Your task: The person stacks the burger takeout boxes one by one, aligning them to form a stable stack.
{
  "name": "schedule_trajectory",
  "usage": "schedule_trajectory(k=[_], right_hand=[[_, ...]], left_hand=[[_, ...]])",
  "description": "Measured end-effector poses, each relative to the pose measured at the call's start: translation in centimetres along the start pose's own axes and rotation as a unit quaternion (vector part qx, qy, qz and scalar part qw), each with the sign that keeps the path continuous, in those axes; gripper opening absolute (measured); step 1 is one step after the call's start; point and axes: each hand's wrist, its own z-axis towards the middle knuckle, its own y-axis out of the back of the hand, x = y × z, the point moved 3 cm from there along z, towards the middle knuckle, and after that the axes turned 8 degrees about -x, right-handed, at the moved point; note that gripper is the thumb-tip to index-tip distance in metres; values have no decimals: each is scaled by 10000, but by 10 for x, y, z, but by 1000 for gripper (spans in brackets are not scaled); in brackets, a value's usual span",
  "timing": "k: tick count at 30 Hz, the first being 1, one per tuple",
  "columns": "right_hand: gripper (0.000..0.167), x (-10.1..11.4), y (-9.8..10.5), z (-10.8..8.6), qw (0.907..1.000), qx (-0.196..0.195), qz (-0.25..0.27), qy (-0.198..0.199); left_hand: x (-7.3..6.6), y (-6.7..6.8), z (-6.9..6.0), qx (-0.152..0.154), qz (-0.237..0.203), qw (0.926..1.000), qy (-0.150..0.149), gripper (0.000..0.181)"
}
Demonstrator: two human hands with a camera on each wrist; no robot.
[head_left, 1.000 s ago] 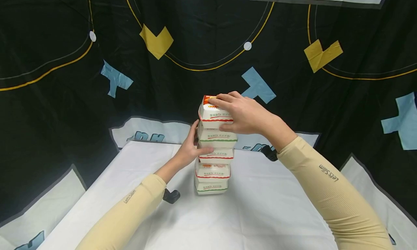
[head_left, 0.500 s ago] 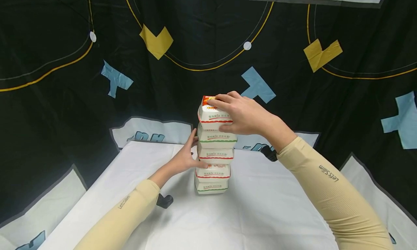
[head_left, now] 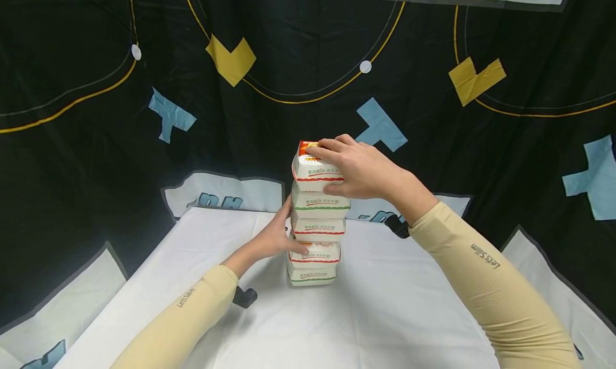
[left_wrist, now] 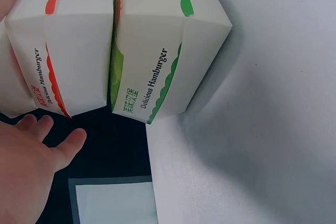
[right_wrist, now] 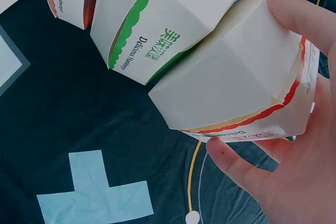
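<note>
Several white paper hamburger boxes stand in one tall, slightly uneven stack in the head view. My right hand (head_left: pixel 363 168) grips the top box (head_left: pixel 315 171), which has a red trim line; its fingers lie over the lid and its thumb presses the front. In the right wrist view, this box (right_wrist: pixel 220 72) sits against a green-trimmed box (right_wrist: pixel 152 35). Beside the stack's left side is my left hand (head_left: pixel 276 232), its thumb on the front of a lower red-trimmed box (head_left: pixel 320 255). The left wrist view shows its fingers (left_wrist: pixel 68 148) extended near the boxes.
The stack's bottom box (head_left: pixel 313 276) stands on a table with a white cloth (head_left: pixel 385 305). Behind hangs a black curtain (head_left: pixel 289 128) with yellow and blue shapes. Black wrist mounts (head_left: pixel 245 297) show at the sleeves.
My left hand has slid down the stack's left side, its thumb moving from a middle box to a lower one. The right hand stays on the top box.
</note>
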Motion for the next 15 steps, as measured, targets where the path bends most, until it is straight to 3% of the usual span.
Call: schedule_trajectory(k=[7,15], right_hand=[[84,1,0,1,9999,91,-7,-67],[83,1,0,1,10000,44,-20,-55]], left_hand=[[-1,0,-1,21,27,9999,-97,128],[1,-1,-2,-114,129,9998,59,120]])
